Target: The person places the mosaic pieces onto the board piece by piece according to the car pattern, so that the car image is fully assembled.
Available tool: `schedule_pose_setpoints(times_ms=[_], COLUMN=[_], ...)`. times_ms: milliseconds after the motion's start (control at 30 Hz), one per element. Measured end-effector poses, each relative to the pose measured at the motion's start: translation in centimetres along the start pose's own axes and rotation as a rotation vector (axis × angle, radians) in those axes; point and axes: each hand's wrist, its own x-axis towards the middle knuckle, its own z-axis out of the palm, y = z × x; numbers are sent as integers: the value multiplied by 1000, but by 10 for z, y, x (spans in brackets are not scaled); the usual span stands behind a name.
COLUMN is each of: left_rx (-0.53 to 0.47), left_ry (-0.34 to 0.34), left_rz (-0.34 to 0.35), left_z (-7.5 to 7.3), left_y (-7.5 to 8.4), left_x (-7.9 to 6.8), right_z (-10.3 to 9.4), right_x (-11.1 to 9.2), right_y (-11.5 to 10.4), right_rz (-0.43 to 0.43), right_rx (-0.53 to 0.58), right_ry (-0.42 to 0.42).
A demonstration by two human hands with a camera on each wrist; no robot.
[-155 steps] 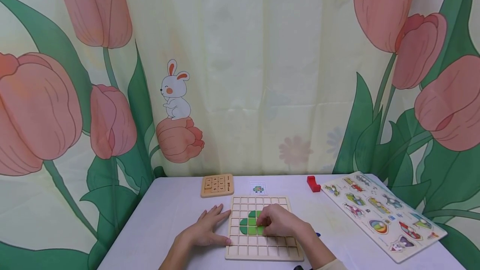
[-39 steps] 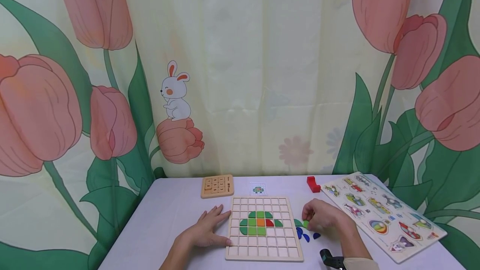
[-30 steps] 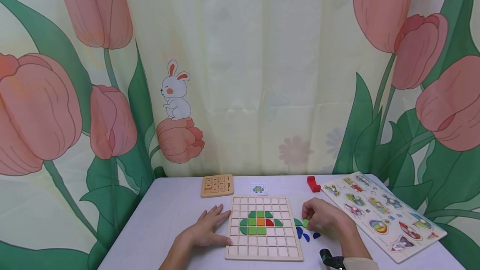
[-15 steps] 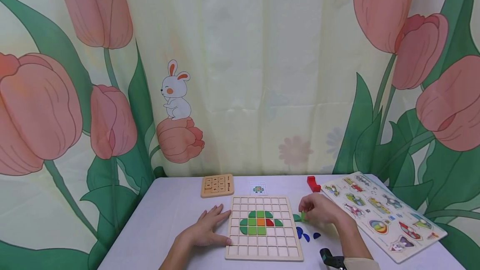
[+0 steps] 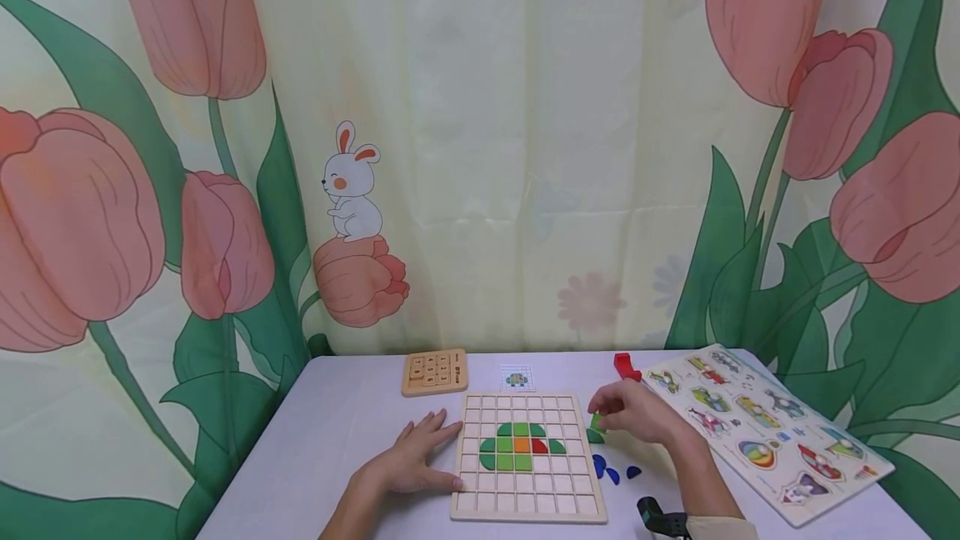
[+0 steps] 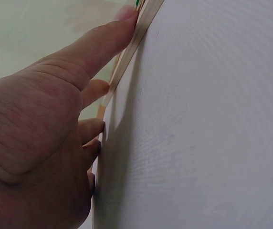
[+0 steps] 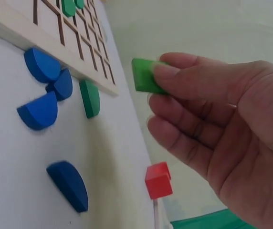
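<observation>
My right hand (image 5: pixel 637 415) pinches a light green square block (image 7: pixel 143 76) between thumb and fingers, raised above the table just right of the wooden grid board (image 5: pixel 528 507). Spread fingers of my left hand (image 5: pixel 408 461) rest along the board's left edge, with the thumb at its lower left. In the board's cells lie light green squares (image 5: pixel 504 444), rounded dark green pieces (image 5: pixel 487 461), an orange square (image 5: pixel 521 445) and a red piece (image 5: pixel 538 445). A loose dark green half-round (image 7: pixel 89 98) lies beside the board, below the right hand.
Several blue half-round pieces (image 7: pixel 41 65) lie right of the board. A small pattern card (image 5: pixel 517 377) and a wooden number puzzle (image 5: pixel 435 372) are behind it. Farther right are a red block (image 5: pixel 626 367) and a large picture puzzle board (image 5: pixel 765 432). A black wrist strap (image 5: pixel 660 517) is on the right wrist.
The right hand moved from over the board to the loose pieces at its right, uncovering the orange and red pieces. It then lifted the light green square slightly leftward. The left hand stayed put.
</observation>
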Motion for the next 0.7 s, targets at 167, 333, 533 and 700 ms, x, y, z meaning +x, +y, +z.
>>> schedule_pose_setpoints(times_ms=[167,333,533,700], left_rx=[3,13,16,17], left_ry=[0,3,4,5], left_rz=[-2,4,7,9], left_z=[1,2,2,2], left_y=[-1,-2,-2,-3], left_x=[1,2,2,2], right_z=[8,19,27,32], right_x=[7,12,14,17], right_y=[-7,-15,-21,-25], right_rz=[-36,-49,-31,-59], right_rx=[54,57,53,47], right_ry=[-1,-4,5,-14])
